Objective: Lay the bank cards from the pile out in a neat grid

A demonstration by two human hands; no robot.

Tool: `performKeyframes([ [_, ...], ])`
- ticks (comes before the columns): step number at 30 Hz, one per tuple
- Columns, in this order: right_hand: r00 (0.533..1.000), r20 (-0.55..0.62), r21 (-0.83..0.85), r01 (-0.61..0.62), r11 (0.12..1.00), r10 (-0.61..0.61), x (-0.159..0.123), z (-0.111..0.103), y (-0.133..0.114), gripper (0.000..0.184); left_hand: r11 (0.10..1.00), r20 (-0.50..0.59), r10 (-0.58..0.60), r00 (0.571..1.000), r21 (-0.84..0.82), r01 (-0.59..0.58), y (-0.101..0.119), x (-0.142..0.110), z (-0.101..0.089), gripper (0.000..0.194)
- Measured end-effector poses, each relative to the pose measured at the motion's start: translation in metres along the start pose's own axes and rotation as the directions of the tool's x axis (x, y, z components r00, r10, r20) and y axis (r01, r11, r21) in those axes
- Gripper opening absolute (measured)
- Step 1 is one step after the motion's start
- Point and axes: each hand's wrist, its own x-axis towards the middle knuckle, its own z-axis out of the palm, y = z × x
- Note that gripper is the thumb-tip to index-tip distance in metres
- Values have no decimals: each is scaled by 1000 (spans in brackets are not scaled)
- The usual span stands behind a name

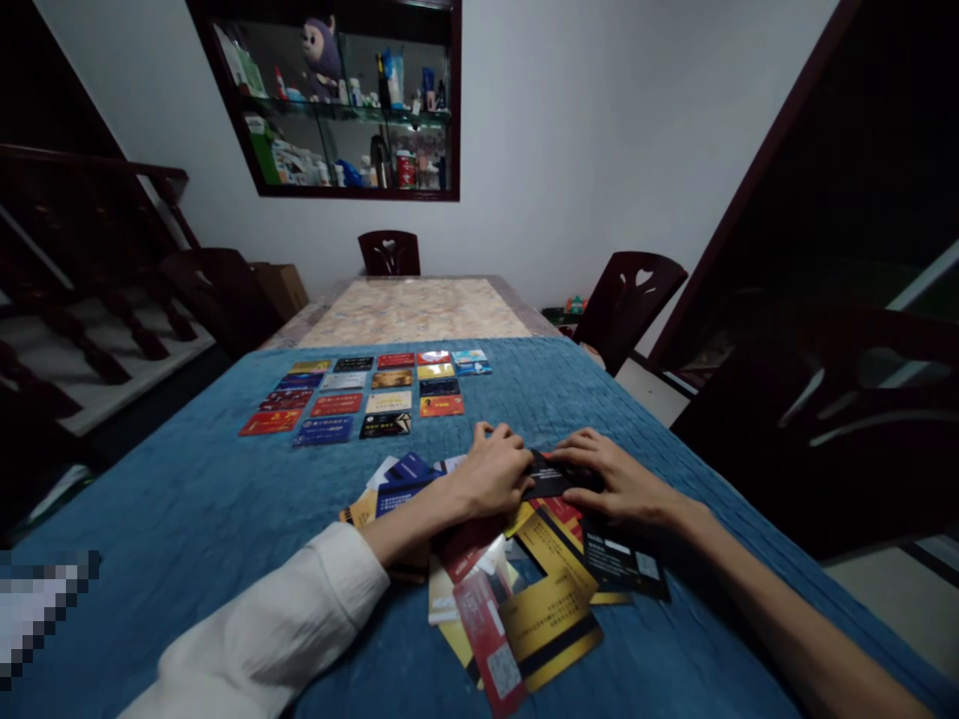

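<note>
A black card [545, 477] with pale printing is between my two hands, over a loose heap of cards. My left hand [494, 467] has its fingers curled in at the card's left edge. At the right edge, my right hand [608, 473] has its fingertips and thumb around the card. Beneath and in front lie a gold card [552, 624] with a dark stripe, a red card [488, 639] with a square code, and another black card [625, 561]. A blue card [401, 494] shows beside my left forearm, which hides part of the heap.
Several cards lie in rows beyond the heap, among them a blue card [324, 430] and a red card [336, 404]. They rest on a blue cloth [202, 479] covering the near part of the table [420, 310]. Chairs [629, 300] stand around it.
</note>
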Motion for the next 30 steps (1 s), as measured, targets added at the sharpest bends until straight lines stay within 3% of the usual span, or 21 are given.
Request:
performKeyframes([
  [7, 997, -58, -17, 56, 998, -57, 0, 4, 1, 41, 1000, 45, 20, 999, -9, -20, -3, -3, -5, 30],
  [20, 981, -157, -33, 111, 993, -115, 5, 13, 5, 30, 1000, 83, -15, 996, -9, 16, -5, -4, -14, 22],
  [30, 968, -249, -41, 0, 999, -10, 12, 24, 13, 30, 988, 8, -75, 997, -134, 75, -26, 2, -13, 28],
])
